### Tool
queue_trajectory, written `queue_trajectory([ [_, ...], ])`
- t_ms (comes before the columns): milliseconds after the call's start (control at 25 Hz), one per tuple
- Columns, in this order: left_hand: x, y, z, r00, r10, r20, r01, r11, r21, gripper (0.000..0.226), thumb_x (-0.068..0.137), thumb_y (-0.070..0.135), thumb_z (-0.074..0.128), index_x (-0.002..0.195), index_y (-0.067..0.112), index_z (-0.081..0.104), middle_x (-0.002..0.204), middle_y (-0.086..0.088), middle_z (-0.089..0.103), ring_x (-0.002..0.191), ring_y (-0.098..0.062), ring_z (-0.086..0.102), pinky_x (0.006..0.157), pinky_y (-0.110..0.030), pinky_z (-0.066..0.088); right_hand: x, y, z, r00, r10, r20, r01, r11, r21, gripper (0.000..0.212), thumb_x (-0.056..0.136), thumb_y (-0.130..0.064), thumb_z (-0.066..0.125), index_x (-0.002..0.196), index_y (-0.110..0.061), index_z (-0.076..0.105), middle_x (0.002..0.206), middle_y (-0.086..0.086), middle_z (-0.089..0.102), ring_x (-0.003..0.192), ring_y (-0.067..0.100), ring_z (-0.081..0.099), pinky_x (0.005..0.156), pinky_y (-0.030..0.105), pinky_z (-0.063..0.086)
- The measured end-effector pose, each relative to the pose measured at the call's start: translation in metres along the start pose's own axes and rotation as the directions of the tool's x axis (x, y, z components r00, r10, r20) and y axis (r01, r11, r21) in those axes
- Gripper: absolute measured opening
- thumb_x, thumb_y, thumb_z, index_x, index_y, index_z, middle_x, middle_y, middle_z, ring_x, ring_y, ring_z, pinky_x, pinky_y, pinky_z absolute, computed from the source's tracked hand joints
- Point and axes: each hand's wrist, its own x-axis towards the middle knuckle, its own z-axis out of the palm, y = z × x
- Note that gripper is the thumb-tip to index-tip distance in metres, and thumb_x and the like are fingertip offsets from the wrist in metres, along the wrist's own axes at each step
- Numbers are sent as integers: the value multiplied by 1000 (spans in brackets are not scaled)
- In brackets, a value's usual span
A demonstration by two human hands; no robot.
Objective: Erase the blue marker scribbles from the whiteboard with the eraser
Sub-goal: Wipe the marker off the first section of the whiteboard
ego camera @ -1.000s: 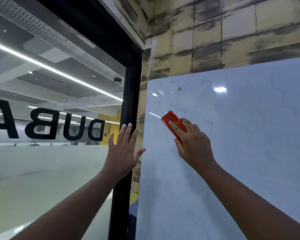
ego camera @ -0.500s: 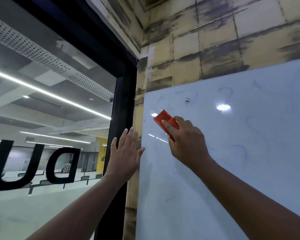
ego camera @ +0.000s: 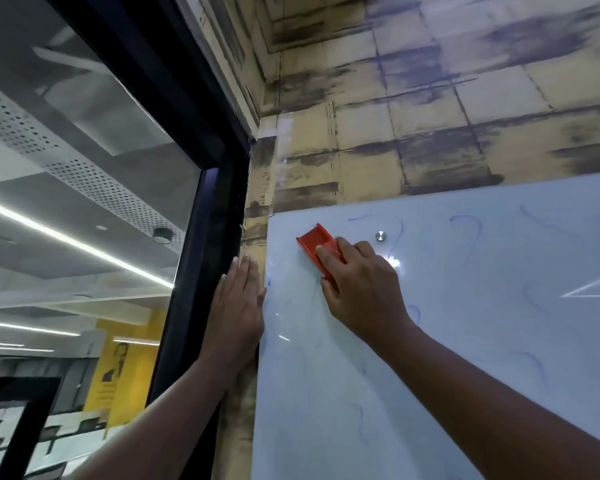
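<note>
A pale glass whiteboard [ego camera: 482, 341] hangs on the wall, carrying faint blue marker scribbles [ego camera: 468, 233] across its surface. My right hand [ego camera: 361, 292] grips a red eraser [ego camera: 314, 242] and holds it flat against the board near its top left corner. My left hand [ego camera: 238, 306] lies flat with straight fingers on the wall strip beside the board's left edge, its fingertips pointing up.
A round metal mounting stud [ego camera: 380, 235] sits just right of the eraser. A black window frame [ego camera: 201, 258] stands left of my left hand, with glass beyond it. Yellow tiled wall [ego camera: 413, 133] runs above the board.
The eraser has moved up and left to the board's top corner. My left hand has closed its spread fingers and settled flat beside the board's edge. The view has tilted upward.
</note>
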Motion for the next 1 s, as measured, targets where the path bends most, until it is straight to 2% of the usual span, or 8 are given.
queue_trajectory([
  [160,10,-5,26,995,13,-100,-30,985,-169,58,113,36,25,165,12,33,173,-1,28,162,-18,19,133,-38,8,15,-14,12,999,-26,-20,26,1000,-9,46,83,-26,79,125,-11,69,122,15,69,92,32,65,66,38,57],
  [280,8,-8,36,984,-43,-173,-9,956,-292,54,113,34,28,163,17,40,170,5,33,161,-13,25,132,-27,4,14,-28,26,995,-100,-13,99,995,-8,47,86,-30,78,128,-11,69,123,17,69,95,33,66,69,38,56],
  [480,5,-13,40,980,-36,-194,-28,948,-317,51,113,30,33,161,17,43,169,2,37,160,-15,28,131,-21,3,12,-33,40,990,-131,-50,131,991,-4,48,90,-33,74,132,-11,68,122,17,69,100,33,65,73,39,56],
  [560,2,-13,40,980,-21,-198,-46,944,-326,51,113,29,33,160,15,46,169,1,38,160,-16,29,132,-27,7,15,-23,39,987,-141,-72,136,988,-66,44,93,-33,67,132,-12,68,116,17,68,95,34,63,70,40,54],
  [680,-7,-15,41,980,-12,-201,-57,942,-332,49,113,25,34,158,13,48,168,-1,40,159,-17,31,133,-35,13,22,10,29,990,-53,-133,32,988,-151,43,92,-32,66,130,-12,69,105,17,66,88,36,61,67,40,49],
  [800,-18,-13,40,977,-1,-212,-68,946,-318,49,112,22,35,158,11,49,168,-4,41,159,-18,32,133,-35,14,17,33,18,988,71,-136,-98,974,-205,45,93,-33,68,133,-13,68,106,17,65,88,35,60,67,40,48],
  [920,-29,-13,40,977,13,-213,-82,944,-319,49,112,20,35,158,11,49,168,-3,40,159,-13,28,133,-35,13,15,23,17,968,202,-145,-219,970,-109,46,90,-30,72,133,-15,69,105,15,64,88,35,59,65,42,53],
  [1000,-37,-13,41,975,12,-221,-84,945,-316,49,112,22,35,158,10,48,168,-4,39,160,-6,23,133,-33,11,14,1,22,975,175,-138,-183,982,-47,45,87,-29,72,130,-14,70,102,15,63,86,37,58,64,42,54],
])
